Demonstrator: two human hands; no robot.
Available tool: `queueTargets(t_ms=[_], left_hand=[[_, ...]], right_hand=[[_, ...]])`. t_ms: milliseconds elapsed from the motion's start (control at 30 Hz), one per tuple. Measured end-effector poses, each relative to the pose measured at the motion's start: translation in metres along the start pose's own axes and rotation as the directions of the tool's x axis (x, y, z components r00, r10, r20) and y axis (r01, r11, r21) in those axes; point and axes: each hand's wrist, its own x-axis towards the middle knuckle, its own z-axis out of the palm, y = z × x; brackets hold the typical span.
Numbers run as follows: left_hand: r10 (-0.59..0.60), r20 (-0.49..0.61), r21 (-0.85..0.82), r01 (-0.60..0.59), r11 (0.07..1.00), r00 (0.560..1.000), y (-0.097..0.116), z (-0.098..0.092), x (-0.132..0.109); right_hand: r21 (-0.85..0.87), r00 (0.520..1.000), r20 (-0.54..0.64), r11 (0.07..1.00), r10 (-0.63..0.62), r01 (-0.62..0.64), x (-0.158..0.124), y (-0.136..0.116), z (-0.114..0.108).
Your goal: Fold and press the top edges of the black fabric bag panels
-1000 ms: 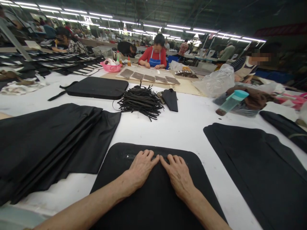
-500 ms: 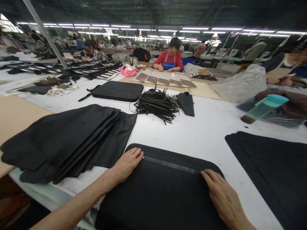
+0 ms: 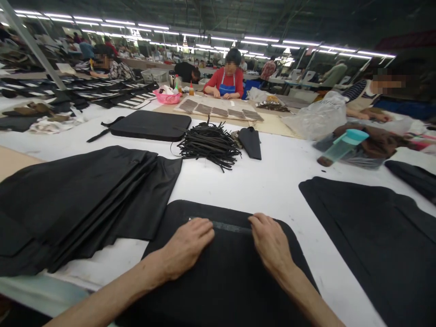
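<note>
A black rounded panel (image 3: pixel 225 272), leather-like, lies in front of me with a narrow greyish strip (image 3: pixel 231 227) running across it near its far edge. At the strip's left part, my left hand (image 3: pixel 190 243) presses down with fingers bent and held together. Farther right, my right hand (image 3: pixel 269 236) is closed, its fingertips and thumb at the strip. A short length of the strip shows between the hands. What lies under the fingertips is hidden.
A stack of black pieces (image 3: pixel 85 200) lies left, more black panels (image 3: pixel 368 227) right. Beyond are a bundle of black strips (image 3: pixel 209 143), a padded black panel (image 3: pixel 151 125) and a teal-lidded bottle (image 3: pixel 344 145). A person in red (image 3: pixel 225 81) sits across.
Both hands have come closer together along the strip; the right hand has moved left from near the panel's right edge. The view has shifted to the right.
</note>
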Motion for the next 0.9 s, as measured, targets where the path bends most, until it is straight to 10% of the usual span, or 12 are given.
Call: queueTargets(t_ms=[100,400,633,900], left_hand=[[0.221,0.107,-0.116,-0.208,0.971,0.969,0.026,0.008,0.013],[0.145,0.106,-0.178,-0.124,0.976,0.984,0.057,0.029,0.017],[0.153,0.114,-0.207,-0.127,0.970,0.982,0.042,0.019,0.021],[0.133,0.156,-0.243,-0.092,0.966,0.979,0.026,0.029,0.013]], right_hand=[[0.104,0.997,0.019,0.992,-0.070,0.068,0.024,-0.025,0.004],[0.177,0.986,0.120,0.980,-0.116,0.093,0.051,-0.025,0.014],[0.336,0.973,0.110,0.929,-0.202,0.154,0.047,-0.012,0.006],[-0.013,0.942,-0.295,0.986,-0.161,0.165,0.040,-0.007,-0.020]])
